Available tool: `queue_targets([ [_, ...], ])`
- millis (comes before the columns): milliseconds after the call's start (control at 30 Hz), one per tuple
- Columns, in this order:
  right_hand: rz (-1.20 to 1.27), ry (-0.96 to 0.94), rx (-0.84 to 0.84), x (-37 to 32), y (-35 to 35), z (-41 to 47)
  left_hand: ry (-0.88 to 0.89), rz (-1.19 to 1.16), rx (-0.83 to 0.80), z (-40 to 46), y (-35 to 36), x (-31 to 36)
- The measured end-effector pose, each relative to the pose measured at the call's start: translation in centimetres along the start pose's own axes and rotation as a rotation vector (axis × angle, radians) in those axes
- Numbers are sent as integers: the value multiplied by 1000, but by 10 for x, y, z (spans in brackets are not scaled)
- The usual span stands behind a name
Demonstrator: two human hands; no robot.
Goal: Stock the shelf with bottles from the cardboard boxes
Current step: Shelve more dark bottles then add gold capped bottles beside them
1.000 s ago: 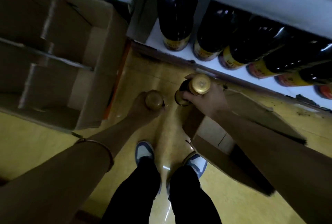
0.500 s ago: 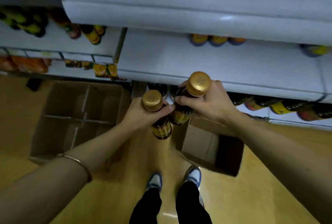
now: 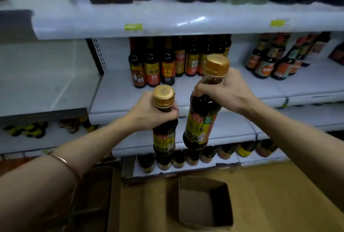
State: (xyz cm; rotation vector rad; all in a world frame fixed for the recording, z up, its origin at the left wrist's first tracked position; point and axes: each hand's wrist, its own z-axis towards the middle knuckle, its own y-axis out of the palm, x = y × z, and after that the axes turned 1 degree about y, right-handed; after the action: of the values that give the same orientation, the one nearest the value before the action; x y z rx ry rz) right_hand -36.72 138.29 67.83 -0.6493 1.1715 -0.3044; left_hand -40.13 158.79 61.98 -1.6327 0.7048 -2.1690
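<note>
White shelves (image 3: 119,97) are filling the background; the left hand (image 3: 149,112) is grasping one dark bottle (image 3: 164,131) by its neck, the right hand (image 3: 229,92) another bottle (image 3: 201,121), both raised before the middle shelf.

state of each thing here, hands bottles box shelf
left hand: grips the left bottle's neck
right hand: grips the right bottle's neck
left bottle: capped, upright, held in the air
right bottle: capped, slightly tilted, held higher
cardboard box: open on the floor, nothing visible inside
middle shelf: partly stocked, bare at front
</note>
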Motion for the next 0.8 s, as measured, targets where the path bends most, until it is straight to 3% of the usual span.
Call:
queue_targets([
  [300, -31, -84, 158, -89, -92, -10, 221, -209, 8, 47, -32, 114],
  [500, 0, -85, 210, -126, -142, -20, 391, -448, -145, 66, -47, 176],
  [800, 22, 4, 375, -124, -210, -46, 550, -511, -361, 107, -6, 239],
])
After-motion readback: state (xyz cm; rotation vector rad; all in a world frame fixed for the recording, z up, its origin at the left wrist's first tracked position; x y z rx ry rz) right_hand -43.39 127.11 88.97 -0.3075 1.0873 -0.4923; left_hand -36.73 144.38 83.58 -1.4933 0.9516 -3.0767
